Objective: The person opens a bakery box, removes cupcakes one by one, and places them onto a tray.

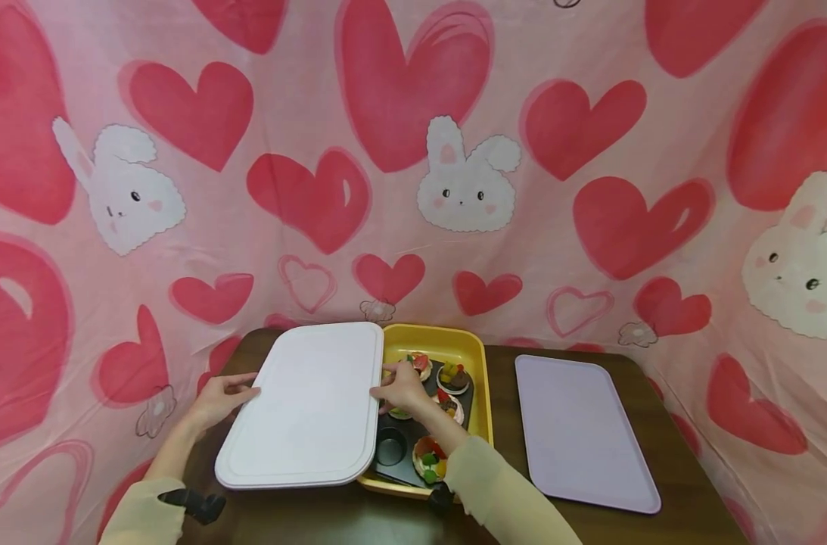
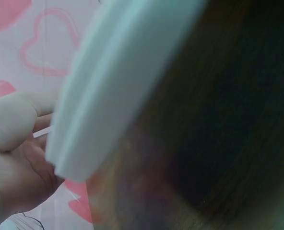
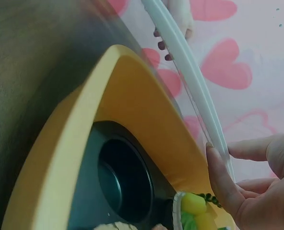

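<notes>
Both hands hold a white rectangular plastic lid (image 1: 300, 409) with rounded corners, raised off the table. My left hand (image 1: 216, 401) grips its left long edge, thumb on top. On the opposite edge, my right hand (image 1: 405, 390) pinches the rim between thumb and fingers. The lid overlaps the left part of a yellow deep tray (image 1: 477, 371). Inside that tray lies a dark muffin tin (image 1: 406, 473) with several fruit tarts (image 1: 429, 458); one cup (image 3: 125, 179) is empty. In the left wrist view the lid (image 2: 108, 91) is blurred beside the left hand (image 2: 17, 153).
A flat lilac tray (image 1: 583, 431) lies on the right side of the dark wooden table (image 1: 505, 424). Behind and around the table hangs a pink cloth (image 1: 399, 204) with hearts and rabbits.
</notes>
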A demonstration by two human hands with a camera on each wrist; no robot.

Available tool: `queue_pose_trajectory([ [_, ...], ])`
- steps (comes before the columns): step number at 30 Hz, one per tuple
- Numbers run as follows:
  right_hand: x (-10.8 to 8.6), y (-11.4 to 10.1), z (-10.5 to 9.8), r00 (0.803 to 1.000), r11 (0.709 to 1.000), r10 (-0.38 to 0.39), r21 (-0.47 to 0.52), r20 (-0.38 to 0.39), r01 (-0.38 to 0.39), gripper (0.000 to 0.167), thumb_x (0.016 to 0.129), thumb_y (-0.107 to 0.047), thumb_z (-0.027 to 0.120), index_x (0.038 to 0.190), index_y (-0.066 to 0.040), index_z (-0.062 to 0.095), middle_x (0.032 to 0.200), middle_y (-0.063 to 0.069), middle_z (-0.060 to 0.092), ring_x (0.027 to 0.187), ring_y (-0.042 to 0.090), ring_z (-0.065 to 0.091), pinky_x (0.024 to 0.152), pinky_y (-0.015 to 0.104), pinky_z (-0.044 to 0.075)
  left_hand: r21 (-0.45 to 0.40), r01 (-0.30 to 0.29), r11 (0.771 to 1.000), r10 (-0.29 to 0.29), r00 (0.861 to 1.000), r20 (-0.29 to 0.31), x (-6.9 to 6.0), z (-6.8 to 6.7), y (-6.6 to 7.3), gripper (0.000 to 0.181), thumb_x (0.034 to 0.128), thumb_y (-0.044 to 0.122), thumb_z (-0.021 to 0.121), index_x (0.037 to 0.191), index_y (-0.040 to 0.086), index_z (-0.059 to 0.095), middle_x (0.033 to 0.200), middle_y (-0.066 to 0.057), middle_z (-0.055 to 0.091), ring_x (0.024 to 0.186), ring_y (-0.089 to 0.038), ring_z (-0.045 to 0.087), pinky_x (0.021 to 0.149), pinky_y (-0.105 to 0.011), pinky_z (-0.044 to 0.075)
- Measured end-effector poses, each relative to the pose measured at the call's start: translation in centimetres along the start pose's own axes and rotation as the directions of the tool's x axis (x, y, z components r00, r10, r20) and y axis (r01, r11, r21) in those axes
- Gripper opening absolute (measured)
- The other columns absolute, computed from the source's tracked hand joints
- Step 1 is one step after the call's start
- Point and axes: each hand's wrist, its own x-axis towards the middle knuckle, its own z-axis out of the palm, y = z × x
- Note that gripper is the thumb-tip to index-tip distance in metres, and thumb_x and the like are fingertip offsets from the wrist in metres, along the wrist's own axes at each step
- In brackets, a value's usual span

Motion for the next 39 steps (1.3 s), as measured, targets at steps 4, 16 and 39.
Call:
queue_pose_trajectory([
  [4,0.0,0.0,0.5,1.0,1.0,-0.007,-0.003,0.002,0.007,0.063,0.091,0.008,0.077,0.151,0.012,0.058,0.099,0.028,0.081,0.074,0.038,0.083,0.065,0.045,0.069,0.029,-0.038,0.999,0.039,0.999,-0.037,0.0,-0.1,-0.1,0.063,0.1069,0.019,0.072,0.154,-0.015,0.05,0.104,-0.016,0.074,0.081,-0.016,0.064,0.065,-0.028,0.058],
  [16,0.7,0.4,2.3,0.983,0.927,-0.173,-0.348,-0.067,0.139,0.057,0.093,-0.004,0.079,0.148,0.004,0.066,0.11,0.021,0.081,0.086,0.023,0.078,0.072,0.032,0.065,0.175,-0.169,0.97,0.199,0.965,-0.17,-0.2,0.4,-0.9,0.048,0.1019,0.01,0.076,0.145,-0.008,0.066,0.116,-0.032,0.076,0.1,-0.038,0.076,0.07,-0.017,0.057],
  [39,0.1,0.1,7.5,0.918,0.35,-0.364,-0.891,0.156,0.29,0.078,0.106,-0.069,0.053,0.161,-0.014,0.056,0.163,0.017,0.059,0.16,0.034,0.049,0.137,0.062,0.027,0.297,-0.019,0.955,0.08,0.977,-0.196,-1.4,0.3,-2.9,0.071,0.1098,0.041,0.064,0.163,-0.003,0.046,0.16,-0.041,0.046,0.149,-0.06,0.042,0.123,-0.076,0.038],
])
